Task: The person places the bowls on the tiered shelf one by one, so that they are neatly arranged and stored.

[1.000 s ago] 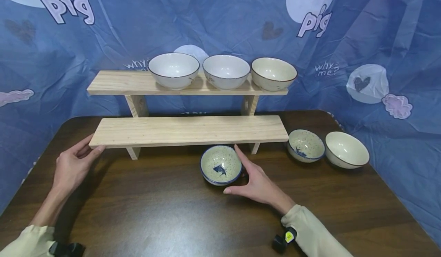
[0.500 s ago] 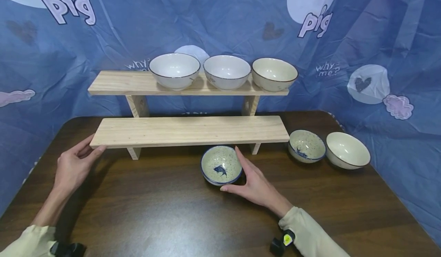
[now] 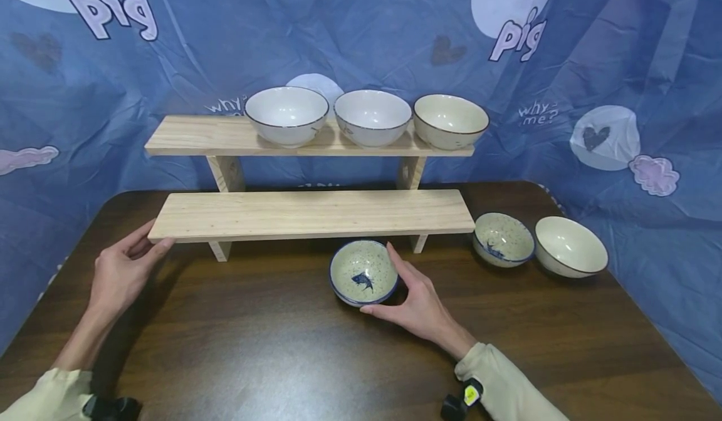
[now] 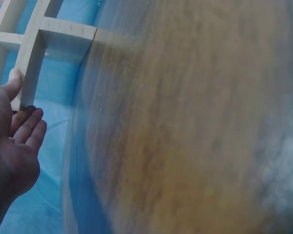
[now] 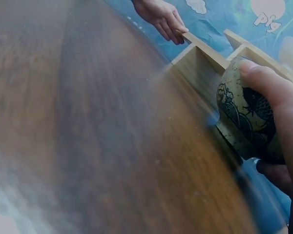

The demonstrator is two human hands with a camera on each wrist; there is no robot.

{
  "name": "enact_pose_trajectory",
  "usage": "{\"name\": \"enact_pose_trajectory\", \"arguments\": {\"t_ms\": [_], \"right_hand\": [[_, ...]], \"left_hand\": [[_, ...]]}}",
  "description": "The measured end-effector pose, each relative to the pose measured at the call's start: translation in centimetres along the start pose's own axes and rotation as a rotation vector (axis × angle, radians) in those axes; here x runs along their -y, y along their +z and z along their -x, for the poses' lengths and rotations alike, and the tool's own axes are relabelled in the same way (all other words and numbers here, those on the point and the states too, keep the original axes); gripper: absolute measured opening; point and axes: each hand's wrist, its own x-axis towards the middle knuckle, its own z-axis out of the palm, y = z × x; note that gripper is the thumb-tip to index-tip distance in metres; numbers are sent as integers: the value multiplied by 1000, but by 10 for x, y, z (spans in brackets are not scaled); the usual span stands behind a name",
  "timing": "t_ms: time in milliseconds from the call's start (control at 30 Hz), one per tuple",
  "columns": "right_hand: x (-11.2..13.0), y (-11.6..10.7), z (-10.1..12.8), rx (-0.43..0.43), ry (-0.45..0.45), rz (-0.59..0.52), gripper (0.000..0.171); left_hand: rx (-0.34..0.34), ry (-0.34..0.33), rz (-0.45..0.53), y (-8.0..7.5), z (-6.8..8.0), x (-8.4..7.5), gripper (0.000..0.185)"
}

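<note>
**Right hand on fish bowl, left hand at shelf end**

Right hand (image 3: 418, 305) cups a small fish-pattern bowl (image 3: 363, 272) on the dark wood counter (image 3: 271, 358), thumb at the near rim and index finger along the far side, so its grip is curled round the bowl. Right wrist view shows the thumb (image 5: 263, 80) pressed on the bowl's outer wall; bowl looks tilted there, but can't tell if it is off the counter. Bowl sits just in front of the lower shelf (image 3: 310, 213), right of centre.

Left hand (image 3: 121, 270) is at the lower shelf's left end: thumb tip touches the front corner, fingers near-straight beside the edge, grip slack w/ nothing clasped. Left wrist view agrees: thumb (image 4: 12, 83) against the board end.

Upper shelf (image 3: 192, 134) carries 3 bowls in a row, close together: two white bowls (image 3: 286, 114) (image 3: 372, 116) and one cream bowl (image 3: 450, 120) at the right end.

On the counter, right of the shelf: a second fish bowl (image 3: 503, 239) just beside a plain cream bowl (image 3: 571, 246). Blue printed sheet (image 3: 361, 26) hangs behind.
</note>
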Motion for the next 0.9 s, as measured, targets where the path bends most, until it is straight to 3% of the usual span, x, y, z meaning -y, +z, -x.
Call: {"name": "enact_pose_trajectory", "arguments": {"t_ms": [367,900], "right_hand": [[2,-1,3,-35,-72,-17,108],[22,-6,-1,-81,-177,-77,110]], "left_hand": [[6,0,-15,0,0,0,64],[0,-2,-6,1,0,0,63]]}}
